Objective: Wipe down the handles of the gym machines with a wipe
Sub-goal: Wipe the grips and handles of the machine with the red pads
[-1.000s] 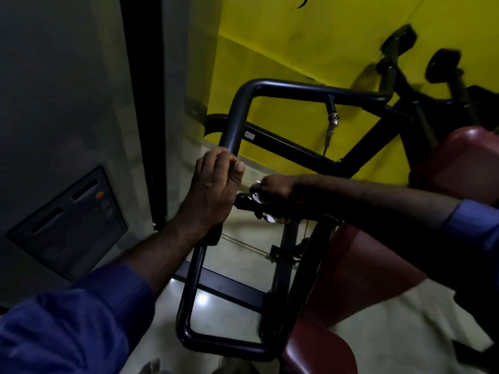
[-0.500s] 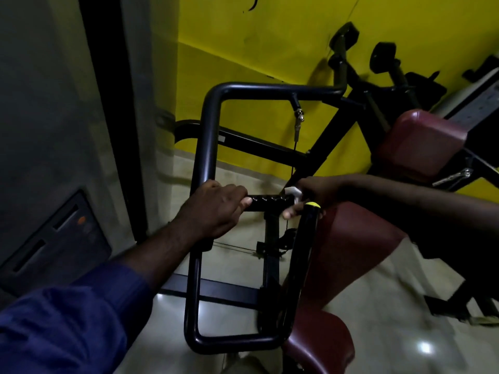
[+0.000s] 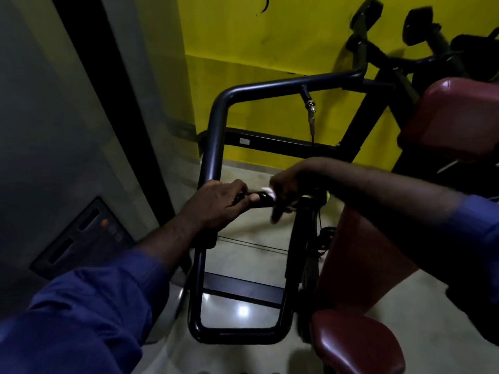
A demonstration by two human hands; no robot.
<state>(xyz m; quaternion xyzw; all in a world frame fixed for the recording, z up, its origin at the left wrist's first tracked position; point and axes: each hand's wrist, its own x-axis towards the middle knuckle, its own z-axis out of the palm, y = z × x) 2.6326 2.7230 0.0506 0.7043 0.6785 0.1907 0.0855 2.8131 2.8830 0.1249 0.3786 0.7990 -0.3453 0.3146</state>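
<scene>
Two hands work one machine. Far left, a grey wall panel (image 3: pixel 81 238) with an orange button sits flat and matte, not involved. The left sleeve (image 3: pixel 81 314), blue woven cloth, leads to the left hand (image 3: pixel 216 205). Its fingers are curled tight where the round, smooth black frame tube (image 3: pixel 216 125) meets the short cross handle (image 3: pixel 259 199). It has the same hold as half a second ago and looks to be bracing the frame. The handle is black and looks rubbery, but its surface detail is unreadable in this light. Only a short bare stretch shows between the hands. The wipe (image 3: pixel 268 191) is small, white and crumpled, pressed on the handle top just right of that stretch. Change: half a second ago it sat at the handle's far end by the upright post (image 3: pixel 299 238), and now it is close to the left hand. The stroke therefore runs leftward along the grip. I judge this a mid-pass scrub, with the handle nearly covered but not finished. The right hand (image 3: pixel 290 184) has its fingers curled over the handle, clamping the wipe; it is motion-blurred, with one finger hanging below. Further right is a maroon seat pad (image 3: pixel 356 344), glossy vinyl with rounded edges. The polished floor (image 3: pixel 243 265) shows glare.
</scene>
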